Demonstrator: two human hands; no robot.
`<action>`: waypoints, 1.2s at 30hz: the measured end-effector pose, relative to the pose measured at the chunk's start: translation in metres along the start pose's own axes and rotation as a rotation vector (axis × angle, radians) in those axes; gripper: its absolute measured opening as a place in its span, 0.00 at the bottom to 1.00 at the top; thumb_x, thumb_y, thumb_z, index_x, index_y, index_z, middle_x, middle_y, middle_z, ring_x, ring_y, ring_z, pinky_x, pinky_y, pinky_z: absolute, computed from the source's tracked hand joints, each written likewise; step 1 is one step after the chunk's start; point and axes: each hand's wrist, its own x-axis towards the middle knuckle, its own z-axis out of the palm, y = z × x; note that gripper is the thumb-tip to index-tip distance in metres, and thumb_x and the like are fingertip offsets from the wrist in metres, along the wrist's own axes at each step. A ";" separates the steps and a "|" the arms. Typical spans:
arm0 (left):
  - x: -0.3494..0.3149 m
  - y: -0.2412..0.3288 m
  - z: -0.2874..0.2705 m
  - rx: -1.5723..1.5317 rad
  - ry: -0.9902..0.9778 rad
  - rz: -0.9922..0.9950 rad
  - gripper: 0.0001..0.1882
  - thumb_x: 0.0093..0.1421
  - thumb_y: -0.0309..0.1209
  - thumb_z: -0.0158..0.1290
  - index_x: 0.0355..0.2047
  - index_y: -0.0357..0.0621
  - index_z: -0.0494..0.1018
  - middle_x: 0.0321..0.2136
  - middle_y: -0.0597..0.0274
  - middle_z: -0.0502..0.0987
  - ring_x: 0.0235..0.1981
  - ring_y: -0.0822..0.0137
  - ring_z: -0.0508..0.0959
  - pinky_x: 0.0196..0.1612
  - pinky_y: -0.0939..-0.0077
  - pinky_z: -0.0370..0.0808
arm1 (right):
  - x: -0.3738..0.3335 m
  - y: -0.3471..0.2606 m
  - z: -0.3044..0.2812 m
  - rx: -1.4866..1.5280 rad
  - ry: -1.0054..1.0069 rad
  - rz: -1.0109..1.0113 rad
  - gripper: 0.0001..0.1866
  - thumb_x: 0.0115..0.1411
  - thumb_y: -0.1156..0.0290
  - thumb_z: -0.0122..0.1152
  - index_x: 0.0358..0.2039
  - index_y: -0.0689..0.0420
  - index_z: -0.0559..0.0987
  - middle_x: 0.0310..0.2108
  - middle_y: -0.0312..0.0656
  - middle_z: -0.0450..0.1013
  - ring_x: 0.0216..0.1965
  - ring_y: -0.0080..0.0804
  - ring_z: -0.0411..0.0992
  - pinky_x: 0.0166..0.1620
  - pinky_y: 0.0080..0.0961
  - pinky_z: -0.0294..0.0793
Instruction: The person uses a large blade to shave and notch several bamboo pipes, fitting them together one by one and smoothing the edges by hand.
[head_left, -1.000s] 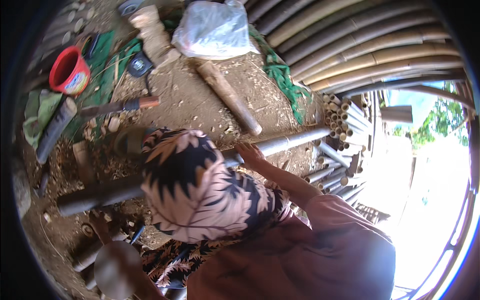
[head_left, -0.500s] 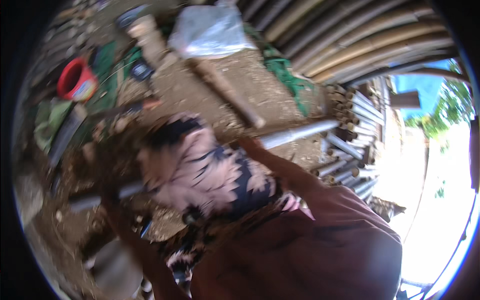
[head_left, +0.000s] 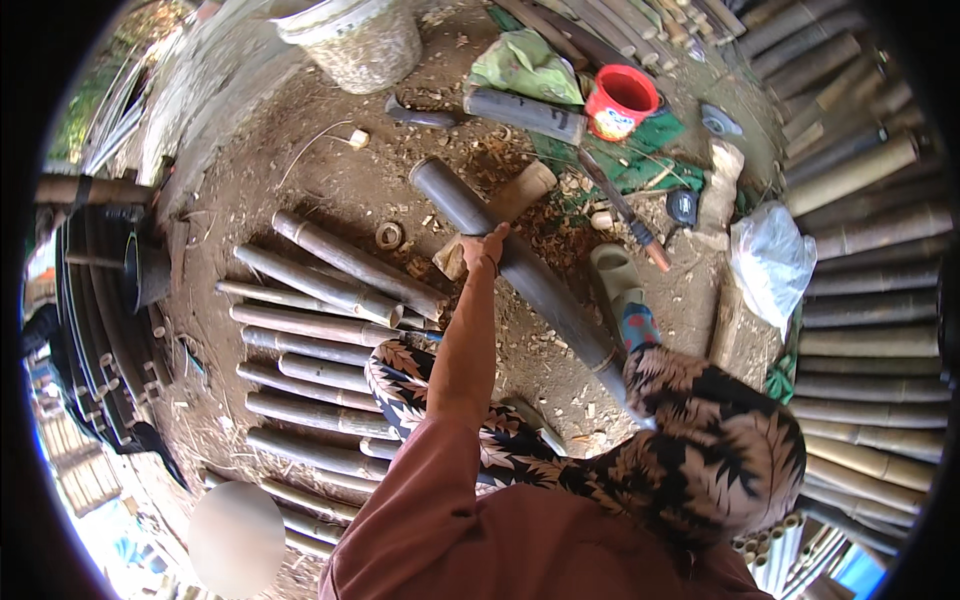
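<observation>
A thick dark bamboo pole (head_left: pixel 545 290) lies slantwise before me, its far end at the upper left and its near end running down beside my leg. Over its upper part my left hand (head_left: pixel 484 248) is closed, the arm stretched out straight. Just beyond that grip, a short pale wooden piece (head_left: pixel 525 190) lies across under the pole. Right of the pole rests a long-bladed knife (head_left: pixel 618 205) with a brown handle. My right hand is out of sight.
Cut bamboo lengths (head_left: pixel 315 320) lie in a row at left. More bamboo poles (head_left: pixel 870 345) are stacked at right, near a clear plastic bag (head_left: pixel 772 262). A red bucket (head_left: pixel 622 100), a white bucket (head_left: pixel 355 45) and a black tape measure (head_left: pixel 682 207) stand farther off. Wood chips litter the dirt.
My view has swung left and steadied from a blur. Both arms showed before, along a pole across my lap; now only the left shows, and the pole slants away from me.
</observation>
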 end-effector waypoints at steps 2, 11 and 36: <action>0.003 -0.005 0.004 -0.065 0.055 0.000 0.48 0.43 0.52 0.72 0.57 0.32 0.69 0.50 0.45 0.78 0.52 0.51 0.78 0.56 0.62 0.72 | -0.001 0.008 -0.002 0.000 -0.025 0.023 0.43 0.53 0.63 0.67 0.66 0.62 0.59 0.63 0.59 0.61 0.64 0.58 0.60 0.63 0.54 0.61; -0.007 -0.018 0.024 -0.184 0.027 0.028 0.54 0.39 0.55 0.73 0.58 0.36 0.62 0.51 0.41 0.76 0.53 0.47 0.77 0.55 0.59 0.74 | 0.037 0.020 -0.056 -0.084 -0.077 0.014 0.43 0.54 0.64 0.66 0.66 0.64 0.57 0.62 0.62 0.61 0.63 0.59 0.60 0.63 0.53 0.60; -0.071 -0.117 -0.053 0.121 0.439 -0.067 0.47 0.46 0.50 0.71 0.53 0.26 0.64 0.50 0.33 0.68 0.52 0.42 0.70 0.57 0.52 0.67 | 0.188 -0.266 -0.444 0.062 0.432 -0.699 0.22 0.62 0.67 0.63 0.55 0.57 0.71 0.42 0.54 0.74 0.41 0.50 0.75 0.44 0.39 0.74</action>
